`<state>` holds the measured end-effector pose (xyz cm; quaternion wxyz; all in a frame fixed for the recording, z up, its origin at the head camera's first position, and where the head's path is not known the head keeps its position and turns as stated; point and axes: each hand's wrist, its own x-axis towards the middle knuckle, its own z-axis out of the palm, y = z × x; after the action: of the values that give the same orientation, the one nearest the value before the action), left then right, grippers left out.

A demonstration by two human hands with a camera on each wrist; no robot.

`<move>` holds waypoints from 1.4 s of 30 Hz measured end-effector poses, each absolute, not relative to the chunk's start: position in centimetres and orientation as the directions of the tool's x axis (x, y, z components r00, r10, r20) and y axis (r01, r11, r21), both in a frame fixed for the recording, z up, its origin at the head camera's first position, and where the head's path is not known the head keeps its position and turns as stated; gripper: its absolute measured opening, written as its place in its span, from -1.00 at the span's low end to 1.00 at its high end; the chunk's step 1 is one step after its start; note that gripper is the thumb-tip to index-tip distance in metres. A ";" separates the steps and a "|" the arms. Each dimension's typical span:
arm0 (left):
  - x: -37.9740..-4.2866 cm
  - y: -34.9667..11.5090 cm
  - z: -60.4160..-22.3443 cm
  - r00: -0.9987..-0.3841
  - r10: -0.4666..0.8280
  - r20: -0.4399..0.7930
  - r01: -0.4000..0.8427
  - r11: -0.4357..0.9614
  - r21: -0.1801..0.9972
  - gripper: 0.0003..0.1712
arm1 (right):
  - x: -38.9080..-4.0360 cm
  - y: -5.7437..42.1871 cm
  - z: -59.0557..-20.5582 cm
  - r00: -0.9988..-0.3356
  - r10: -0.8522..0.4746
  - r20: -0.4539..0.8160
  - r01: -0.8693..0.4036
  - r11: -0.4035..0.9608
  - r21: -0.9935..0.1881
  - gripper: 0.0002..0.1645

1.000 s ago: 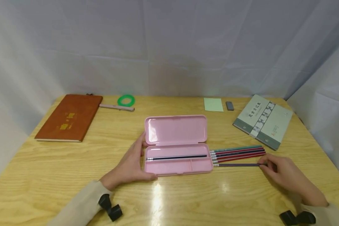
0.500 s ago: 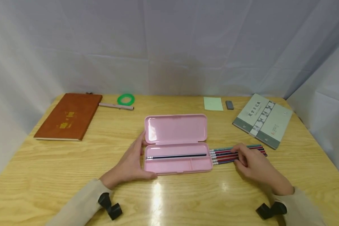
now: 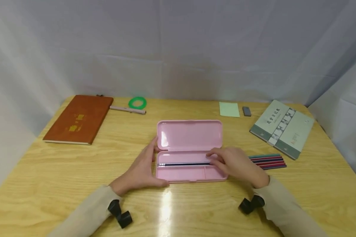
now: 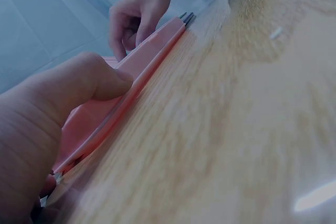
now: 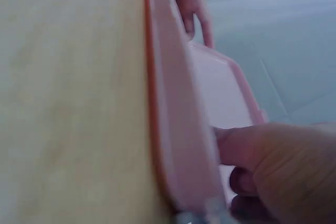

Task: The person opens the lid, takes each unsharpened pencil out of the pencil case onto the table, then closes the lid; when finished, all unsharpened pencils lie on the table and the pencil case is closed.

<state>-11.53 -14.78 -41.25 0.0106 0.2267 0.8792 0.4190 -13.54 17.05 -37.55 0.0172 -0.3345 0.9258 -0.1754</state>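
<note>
A pink pencil case (image 3: 190, 135) lies with its lid back on the table. Along its rear compartment lies a dark pencil (image 3: 184, 164), its eraser end at the left. My left hand (image 3: 139, 169) grips the case's left end, thumb on the front edge and fingers behind; the left wrist view shows the thumb on the pink rim. Over the right part of the case is my right hand (image 3: 234, 163), thumb and forefinger apart beside the pencil's right end, which the thumb hides. Several coloured pencils (image 3: 268, 161) lie right of the case, partly behind the right hand.
At the back left are a brown notebook (image 3: 80, 118), a pale pen (image 3: 127, 109) and a green tape ring (image 3: 131, 103). A green sticky note (image 3: 229, 109), a grey eraser (image 3: 246, 111) and a grey-green notebook (image 3: 281, 128) lie at the back right.
My right hand let go of a dark pencil beside the row and moved left, over the other pencils and into the case. That pencil now lies against the others. The left hand keeps its grip.
</note>
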 end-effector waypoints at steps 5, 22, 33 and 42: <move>-11.7 -14.6 -41.1 -0.889 0.423 0.177 0.403 0.538 0.740 0.66 | -14.5 15.9 -36.8 -0.766 -0.643 -0.014 -0.597 0.719 -0.355 -0.84; -11.9 -14.4 -40.9 -0.874 0.439 0.208 0.436 0.521 0.733 0.66 | -14.6 15.0 -36.6 -0.780 -0.624 0.050 -0.608 0.734 -0.303 -0.88; -11.7 -14.5 -40.8 -0.883 0.424 0.199 0.423 0.541 0.726 0.66 | -10.5 26.8 -38.2 -0.805 -0.477 0.353 -0.591 0.694 -0.411 -0.74; -11.5 -14.7 -41.2 -0.890 0.410 0.199 0.418 0.559 0.716 0.67 | -7.0 33.9 -40.1 -0.861 -0.380 0.339 -0.499 0.761 -0.415 -0.64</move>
<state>-11.46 -14.71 -41.19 -0.0045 0.2345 0.8829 0.4067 -7.03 33.94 -40.11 -0.1178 -0.2361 0.9309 -0.2527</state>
